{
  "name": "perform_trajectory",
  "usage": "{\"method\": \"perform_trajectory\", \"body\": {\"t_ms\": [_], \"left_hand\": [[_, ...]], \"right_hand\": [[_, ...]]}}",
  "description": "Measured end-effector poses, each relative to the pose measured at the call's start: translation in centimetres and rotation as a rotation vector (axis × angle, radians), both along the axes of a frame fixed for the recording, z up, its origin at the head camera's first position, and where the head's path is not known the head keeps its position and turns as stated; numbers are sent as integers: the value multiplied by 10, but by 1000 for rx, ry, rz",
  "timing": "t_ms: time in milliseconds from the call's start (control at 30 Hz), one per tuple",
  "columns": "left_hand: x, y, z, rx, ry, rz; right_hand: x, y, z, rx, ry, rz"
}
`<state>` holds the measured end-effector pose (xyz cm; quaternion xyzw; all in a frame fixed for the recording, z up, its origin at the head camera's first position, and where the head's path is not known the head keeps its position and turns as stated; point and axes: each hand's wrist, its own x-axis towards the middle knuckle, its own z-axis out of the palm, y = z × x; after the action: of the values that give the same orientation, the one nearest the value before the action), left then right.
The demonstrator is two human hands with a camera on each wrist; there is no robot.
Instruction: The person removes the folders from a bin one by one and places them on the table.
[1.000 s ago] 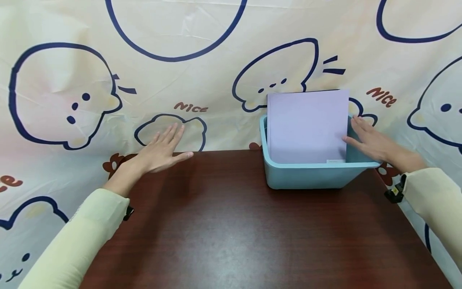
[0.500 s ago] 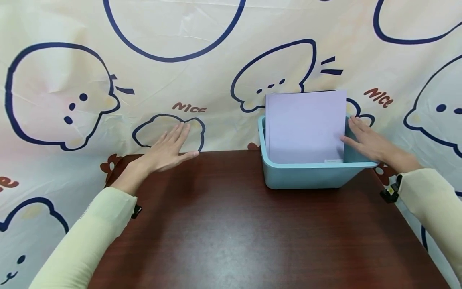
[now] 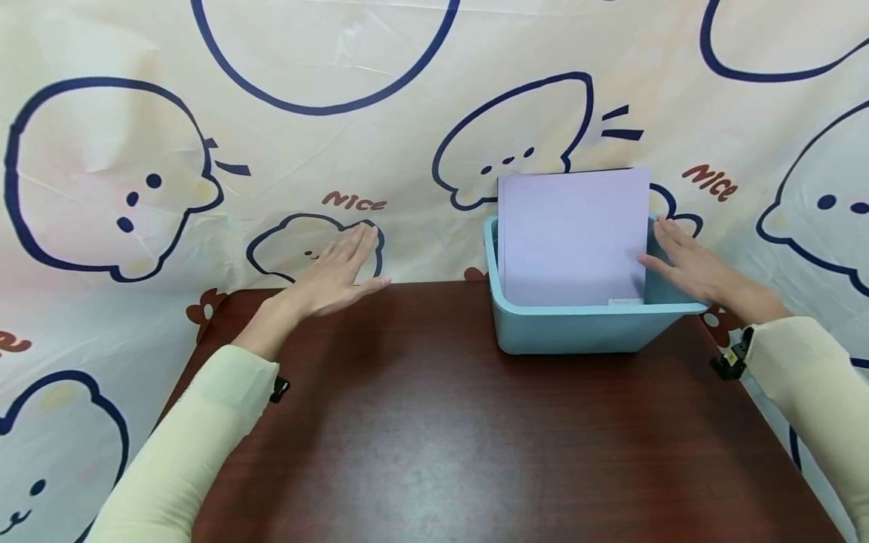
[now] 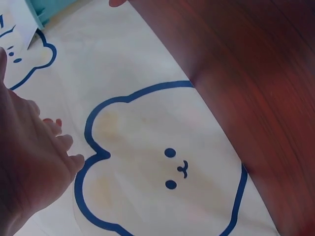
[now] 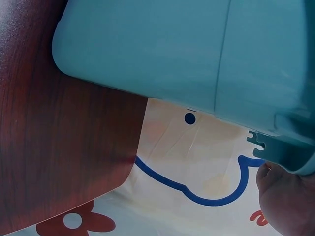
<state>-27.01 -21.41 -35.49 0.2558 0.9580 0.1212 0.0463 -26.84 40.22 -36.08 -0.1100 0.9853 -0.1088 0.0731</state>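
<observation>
A light-blue plastic bin [image 3: 563,330] stands at the back right of the table. Upright inside it are flat lilac sheets or folders [image 3: 575,237], with a small white label low on the front one. At the bin's right end is my right hand [image 3: 699,264], fingers straight, its thumb tip near the sheets' right edge; whether it touches them I cannot tell. In the right wrist view, part of that hand [image 5: 288,201] shows beside the bin's rim. My left hand [image 3: 322,279] hovers near the table's back edge with straight fingers, holding nothing.
The dark brown wooden table [image 3: 434,437] reaches back to a cream sheet [image 3: 305,158] printed with blue cartoon outlines, which also covers both sides. A dark band with a small device sits at each wrist.
My left hand has drifted to the right along the table's back edge. The right hand and the bin keep their places relative to each other, while the view shifts slightly.
</observation>
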Motion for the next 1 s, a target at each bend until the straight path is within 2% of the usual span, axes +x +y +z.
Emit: {"method": "perform_trajectory", "body": {"t_ms": [467,1000], "left_hand": [[-8,24,0,62,13,-26],[-18,64,2,192,-13,-59]], "right_hand": [[-1,1,0,-17,6,-3],[1,1,-2,-17,-10,-9]]}}
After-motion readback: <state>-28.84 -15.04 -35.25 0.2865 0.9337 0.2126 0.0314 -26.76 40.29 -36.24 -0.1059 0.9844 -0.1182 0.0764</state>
